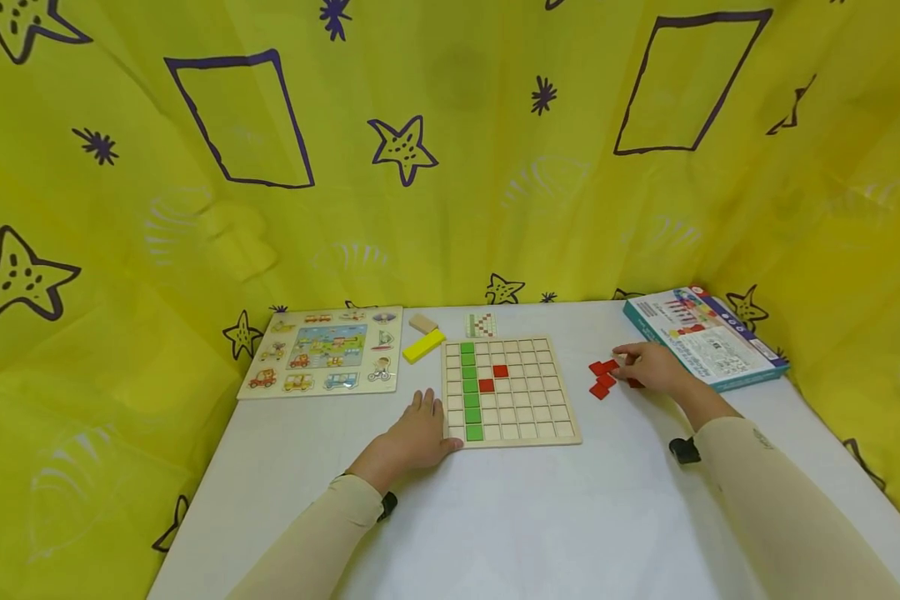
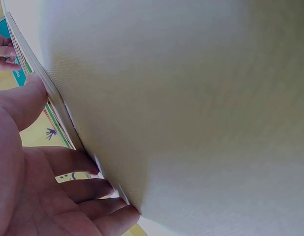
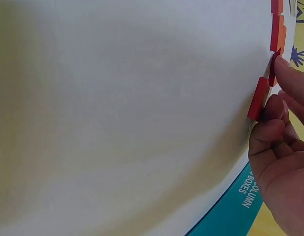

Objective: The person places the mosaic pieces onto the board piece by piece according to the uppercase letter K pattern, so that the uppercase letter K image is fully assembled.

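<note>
A wooden grid board [image 1: 576, 417] holds a column of green tiles [image 1: 471, 387] and two separate red tiles [image 1: 501, 372]. My left hand [image 1: 414, 435] lies at its lower left corner, fingers extended along the left side and thumb touching the front edge; the left wrist view shows this hand [image 2: 58, 191] against the board edge [image 2: 56, 98]. To the right of the board, my right hand [image 1: 648, 367] is over several loose red tiles [image 1: 600, 390]. In the right wrist view its thumb touches a dark red tile [image 3: 273, 71], and another red tile [image 3: 258, 98] is by the curled fingers; whether one is pinched is unclear.
A picture puzzle board [image 1: 270, 346] lies at the left. Near the grid board's back left are a yellow block [image 1: 423, 346] and a plain wooden piece [image 1: 422, 322]; a small pattern card [image 1: 481, 325] lies behind it. A teal-edged box [image 1: 708, 337] lies at the back right.
</note>
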`<state>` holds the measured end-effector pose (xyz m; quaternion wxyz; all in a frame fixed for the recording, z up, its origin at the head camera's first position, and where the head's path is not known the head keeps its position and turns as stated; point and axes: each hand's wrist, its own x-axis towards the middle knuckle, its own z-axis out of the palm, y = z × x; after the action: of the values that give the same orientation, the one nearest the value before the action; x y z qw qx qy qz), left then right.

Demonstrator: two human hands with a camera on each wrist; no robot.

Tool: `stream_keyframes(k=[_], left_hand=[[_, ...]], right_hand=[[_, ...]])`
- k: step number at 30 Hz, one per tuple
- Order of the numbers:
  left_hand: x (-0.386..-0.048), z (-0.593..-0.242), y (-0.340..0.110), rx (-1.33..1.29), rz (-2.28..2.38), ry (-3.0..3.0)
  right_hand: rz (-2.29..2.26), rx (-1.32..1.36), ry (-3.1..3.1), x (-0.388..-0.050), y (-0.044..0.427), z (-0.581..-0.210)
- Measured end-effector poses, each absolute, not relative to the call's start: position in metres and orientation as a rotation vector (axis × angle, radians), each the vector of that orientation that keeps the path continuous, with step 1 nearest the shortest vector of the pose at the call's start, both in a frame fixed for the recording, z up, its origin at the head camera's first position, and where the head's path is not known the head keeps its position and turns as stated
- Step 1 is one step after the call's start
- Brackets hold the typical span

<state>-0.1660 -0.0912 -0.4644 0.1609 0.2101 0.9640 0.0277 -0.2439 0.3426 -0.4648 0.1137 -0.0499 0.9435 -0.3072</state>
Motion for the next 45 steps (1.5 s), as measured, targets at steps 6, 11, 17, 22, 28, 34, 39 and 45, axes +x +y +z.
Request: stream_keyframes(k=[6, 11, 17, 22, 28, 34, 39, 45], left_hand=[[-0.167, -0.463, -0.091, 0.606, 0.082, 2.752], [-0.167, -0.464, -0.091, 0.599, 0.081, 2.745], [-0.166, -0.463, -0.091, 0.588, 0.086, 2.748], [-0.166, -0.463, -0.091, 0.582, 0.083, 2.749], [-0.166, -0.463, -0.091, 0.58, 0.099, 2.751], [-0.167, -0.466, -0.091, 0.593, 0.118, 2.756], [-0.167, -0.465, -0.092, 0.597, 0.121, 2.755], [-0.166, -0.464, -0.092, 0.591, 0.123, 2.755]], right_hand=[[-0.91, -0.184, 2.774, -0.246, 0.342, -0.466], [-0.963, -0.151, 2.758, -0.245, 0.34, -0.465], [-1.029, -0.138, 2.736, -0.244, 0.338, -0.462], [-1.081, -0.103, 2.696, -0.246, 0.334, -0.457], [-1.067, -0.093, 2.685, -0.253, 0.317, -0.45], [-1.133, -0.159, 2.678, -0.266, 0.291, -0.447], [-1.212, -0.21, 2.666, -0.276, 0.263, -0.447], [-1.192, -0.234, 2.661, -0.284, 0.232, -0.451]])
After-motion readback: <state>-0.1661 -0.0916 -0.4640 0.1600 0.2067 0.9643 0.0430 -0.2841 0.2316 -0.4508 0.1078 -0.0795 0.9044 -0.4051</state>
